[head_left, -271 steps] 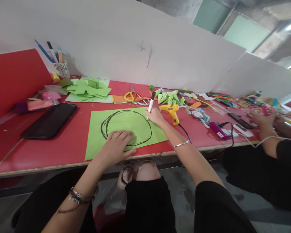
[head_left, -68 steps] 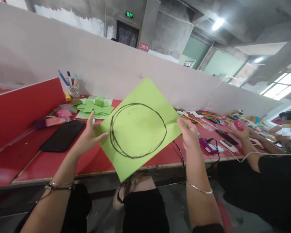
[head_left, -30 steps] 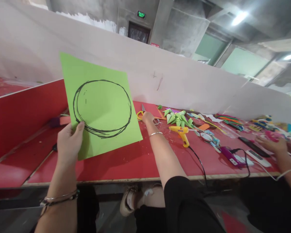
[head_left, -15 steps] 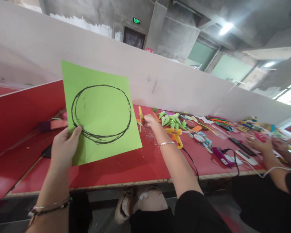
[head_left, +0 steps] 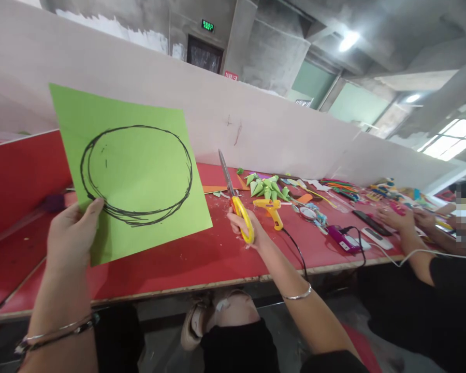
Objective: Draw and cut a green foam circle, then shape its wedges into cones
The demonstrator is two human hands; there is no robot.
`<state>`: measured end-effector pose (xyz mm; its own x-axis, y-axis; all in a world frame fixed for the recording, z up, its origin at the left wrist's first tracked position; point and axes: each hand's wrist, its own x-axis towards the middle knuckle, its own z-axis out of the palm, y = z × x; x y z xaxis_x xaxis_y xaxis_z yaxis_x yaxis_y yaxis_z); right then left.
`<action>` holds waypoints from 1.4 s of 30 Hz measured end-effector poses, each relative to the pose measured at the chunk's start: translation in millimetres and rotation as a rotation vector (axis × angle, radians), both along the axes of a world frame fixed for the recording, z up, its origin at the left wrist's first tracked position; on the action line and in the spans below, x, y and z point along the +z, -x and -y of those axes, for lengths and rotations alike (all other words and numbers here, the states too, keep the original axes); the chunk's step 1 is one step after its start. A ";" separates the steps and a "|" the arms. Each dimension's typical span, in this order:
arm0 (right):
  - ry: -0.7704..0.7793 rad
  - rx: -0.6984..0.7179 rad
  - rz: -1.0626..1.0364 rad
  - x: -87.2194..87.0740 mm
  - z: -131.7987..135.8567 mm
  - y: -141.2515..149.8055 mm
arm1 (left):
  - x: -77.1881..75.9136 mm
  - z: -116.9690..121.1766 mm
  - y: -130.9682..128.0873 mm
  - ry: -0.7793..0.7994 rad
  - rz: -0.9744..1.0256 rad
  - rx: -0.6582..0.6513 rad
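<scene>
My left hand [head_left: 74,233] pinches the lower left edge of a green paper sheet [head_left: 140,171], thumb in front. The sheet is held up above the table and bears a rough black circle drawn in several strokes. To its right, my right hand [head_left: 246,227] is closed round yellow-handled scissors [head_left: 241,213], whose metal blades point up and away, close together. Scissors and sheet are apart. Just beyond my right hand, a yellow glue gun [head_left: 272,211] lies on the red table [head_left: 171,274], its black cord running over the front edge.
Behind the glue gun lie several green paper cones [head_left: 267,185]. Further right are a purple power adapter [head_left: 342,238], a white remote [head_left: 376,238] and bundled craft sticks or stems [head_left: 339,187]. Another person's hands [head_left: 399,220] work at the right. A white partition [head_left: 295,129] stands behind the table.
The marker was put aside and the sheet lifted off the table into my left hand. My right hand reached to the back, took the scissors and has brought them nearer and up.
</scene>
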<state>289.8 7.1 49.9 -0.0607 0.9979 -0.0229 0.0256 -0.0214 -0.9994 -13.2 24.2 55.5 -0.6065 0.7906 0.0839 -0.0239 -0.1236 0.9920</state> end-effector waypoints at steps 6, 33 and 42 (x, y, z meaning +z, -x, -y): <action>-0.068 0.128 -0.007 -6.3 16.1 7.3 | -3.3 -1.8 3.8 -0.017 0.007 -0.001; -0.079 0.230 -0.060 9.6 91.2 6.2 | 2.6 1.2 -2.7 0.024 0.094 -0.121; -0.181 0.252 0.129 -1.9 88.5 12.9 | 8.5 3.6 4.8 0.053 0.128 -0.078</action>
